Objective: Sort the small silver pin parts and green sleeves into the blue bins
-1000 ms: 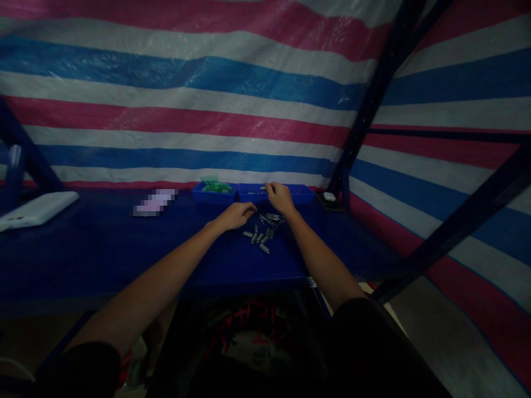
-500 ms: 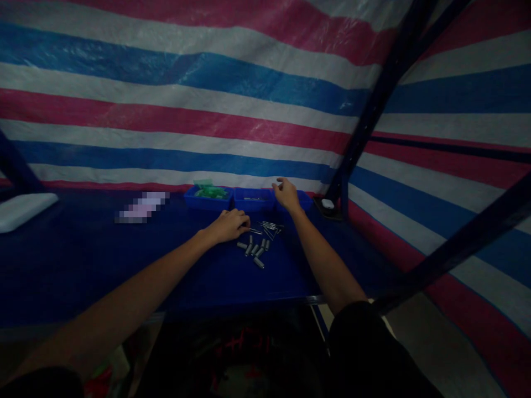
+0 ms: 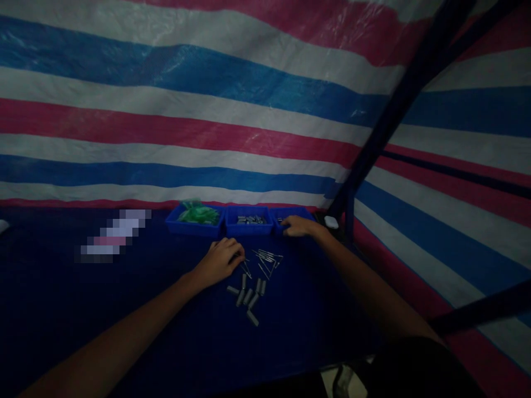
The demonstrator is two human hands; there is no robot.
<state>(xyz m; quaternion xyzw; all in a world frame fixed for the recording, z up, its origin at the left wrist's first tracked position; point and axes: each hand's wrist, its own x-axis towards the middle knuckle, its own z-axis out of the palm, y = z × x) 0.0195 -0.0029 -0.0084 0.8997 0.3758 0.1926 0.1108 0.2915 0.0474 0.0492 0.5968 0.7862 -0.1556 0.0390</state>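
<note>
Lowered since before, the right hand is laid curled in the end tray, the left hand half-curled at the pins on the desk, either grip unclear; pins are best pinched singly.

Both forearms are bare down to the left hand and the right hand. A plain black sleeve covers the right upper arm from above the elbow; dim light hides finer detail.
</note>
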